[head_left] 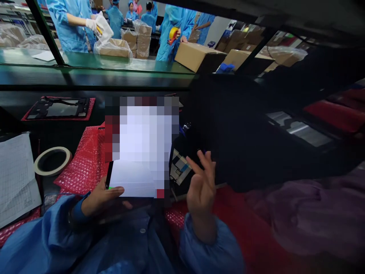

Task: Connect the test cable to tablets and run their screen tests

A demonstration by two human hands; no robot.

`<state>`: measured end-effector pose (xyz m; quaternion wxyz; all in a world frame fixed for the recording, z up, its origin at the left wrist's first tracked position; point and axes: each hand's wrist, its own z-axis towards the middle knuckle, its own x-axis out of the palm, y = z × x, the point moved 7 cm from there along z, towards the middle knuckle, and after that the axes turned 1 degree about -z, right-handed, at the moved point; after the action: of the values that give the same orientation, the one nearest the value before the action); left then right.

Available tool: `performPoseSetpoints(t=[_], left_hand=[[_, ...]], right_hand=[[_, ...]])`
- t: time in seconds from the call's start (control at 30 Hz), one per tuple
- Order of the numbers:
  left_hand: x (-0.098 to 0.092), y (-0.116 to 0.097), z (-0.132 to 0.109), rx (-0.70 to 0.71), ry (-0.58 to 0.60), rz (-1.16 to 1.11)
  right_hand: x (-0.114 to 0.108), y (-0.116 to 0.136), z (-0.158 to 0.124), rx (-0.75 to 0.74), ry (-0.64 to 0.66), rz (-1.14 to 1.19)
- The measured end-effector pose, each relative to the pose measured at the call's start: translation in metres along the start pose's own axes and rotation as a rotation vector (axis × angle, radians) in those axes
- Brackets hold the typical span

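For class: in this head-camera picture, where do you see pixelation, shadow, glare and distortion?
Head view: a mosaic block hides most of the held item; shadow swallows the black counter at right; glare lies on the green ledge; the wide lens splays the window posts.

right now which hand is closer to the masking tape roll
Left. The left hand is below and right of the masking tape roll; the right hand is raised much farther right.
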<state>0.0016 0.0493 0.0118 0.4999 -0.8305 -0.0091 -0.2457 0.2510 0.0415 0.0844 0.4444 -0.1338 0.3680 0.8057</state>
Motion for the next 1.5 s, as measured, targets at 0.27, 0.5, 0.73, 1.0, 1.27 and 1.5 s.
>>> performPoseSetpoints(t=[0.27, 0.5, 0.73, 1.0, 1.27, 1.5], left_hand=[[-0.004, 0.002, 0.001, 0.011, -0.027, -0.016], [-0.003, 0.003, 0.000, 0.040, 0.035, -0.024], [-0.002, 0.009, 0.002, 0.021, 0.078, -0.044], [-0.005, 0.006, -0.001, 0.002, 0.019, -0.023], [-0.002, 0.004, -0.002, 0.031, 0.092, -0.102], [-0.003, 0.002, -0.001, 0.042, 0.103, -0.134]], right_hand=[[0.017, 0.070, -0.018, -0.350, 0.229, 0.019], [0.029, 0.085, -0.021, -0.407, 0.259, 0.037], [0.026, 0.084, -0.024, -0.369, 0.174, 0.054], [0.015, 0.067, -0.028, -0.309, 0.078, 0.137], [0.006, 0.011, -0.041, 0.024, -0.034, 0.327], [0.013, -0.030, -0.052, 0.435, 0.095, 0.700]])
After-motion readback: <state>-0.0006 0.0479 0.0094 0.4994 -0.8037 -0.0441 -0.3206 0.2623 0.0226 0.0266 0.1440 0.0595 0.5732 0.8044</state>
